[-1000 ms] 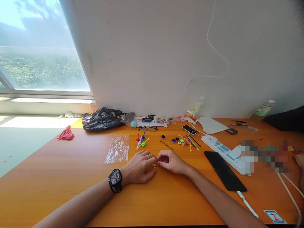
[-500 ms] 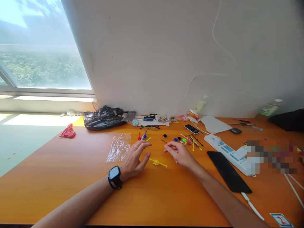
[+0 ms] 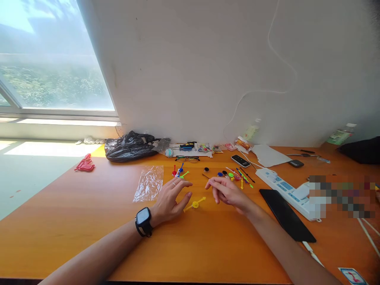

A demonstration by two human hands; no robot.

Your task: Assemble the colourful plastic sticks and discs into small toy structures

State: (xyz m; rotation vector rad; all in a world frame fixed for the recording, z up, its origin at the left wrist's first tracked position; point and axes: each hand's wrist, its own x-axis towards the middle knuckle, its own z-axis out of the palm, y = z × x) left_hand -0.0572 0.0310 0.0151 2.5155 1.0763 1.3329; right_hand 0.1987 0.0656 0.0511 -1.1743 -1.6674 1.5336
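A yellow arrow spinner (image 3: pixel 195 204) lies on the wooden table between my hands, its pointer slanting up to the right. My left hand (image 3: pixel 170 200), with a ring and a watch at the wrist, is open just left of it, thumb near the pointer's tail. My right hand (image 3: pixel 228 193) hovers to the right with loosely bent, parted fingers and nothing visible in them. Beyond my left fingers stand a red spinner (image 3: pixel 174 173), a blue spinner (image 3: pixel 181 170) and a light green arrow (image 3: pixel 185 174). Behind my right hand lie several coloured discs (image 3: pixel 230 175) and loose arrows (image 3: pixel 246 174).
A clear plastic bag (image 3: pixel 149 184) lies left of my hand, a black bag (image 3: pixel 130 147) behind it. Glasses (image 3: pixel 187 159) and small tools line the wall. At right are a black phone (image 3: pixel 286 215), a power strip (image 3: pixel 285 190) and a remote (image 3: pixel 240 160).
The yellow spinner's pointer has turned; it sloped down to the right before and now slopes up to the right. My right hand's fingers have loosened and spread slightly.
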